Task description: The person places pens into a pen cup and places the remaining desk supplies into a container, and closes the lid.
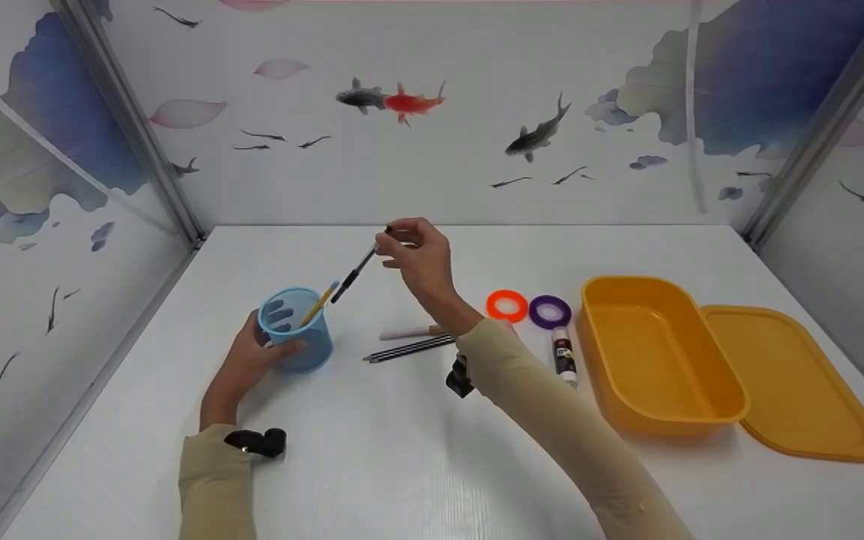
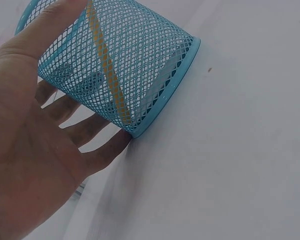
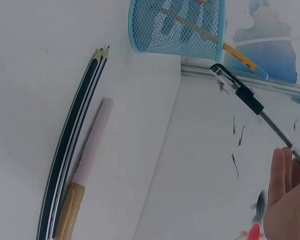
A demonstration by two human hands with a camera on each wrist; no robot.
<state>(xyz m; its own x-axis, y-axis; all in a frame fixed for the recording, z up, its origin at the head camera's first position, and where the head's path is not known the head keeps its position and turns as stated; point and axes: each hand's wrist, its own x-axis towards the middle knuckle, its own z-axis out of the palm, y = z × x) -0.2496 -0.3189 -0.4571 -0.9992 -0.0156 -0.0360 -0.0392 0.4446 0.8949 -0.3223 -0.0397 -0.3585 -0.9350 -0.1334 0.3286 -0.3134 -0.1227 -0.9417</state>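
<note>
My left hand (image 1: 246,367) holds a light-blue mesh pen holder (image 1: 313,348) upright on the white table, thumb and fingers around its wall. A yellow pen (image 1: 319,304) with a light-blue end leans inside, its lower part showing through the mesh (image 2: 145,55) in the left wrist view. Up and to the right, my right hand (image 1: 426,259) pinches a clear pen (image 3: 270,120) with a black grip by one end. The pen slants down, its black-clipped cap end just outside the holder's rim, apart from it. Striped dark pencils (image 3: 70,150) and a pink-and-tan pen (image 3: 92,145) lie below.
An orange ring (image 1: 493,305) and a purple ring (image 1: 536,315), like tape rolls, lie right of my right forearm. Beside them lies a glue stick (image 1: 564,354). An uncovered yellow box (image 1: 649,352) stands farther right, its lid (image 1: 799,390) flat beside it. Printed walls enclose the table.
</note>
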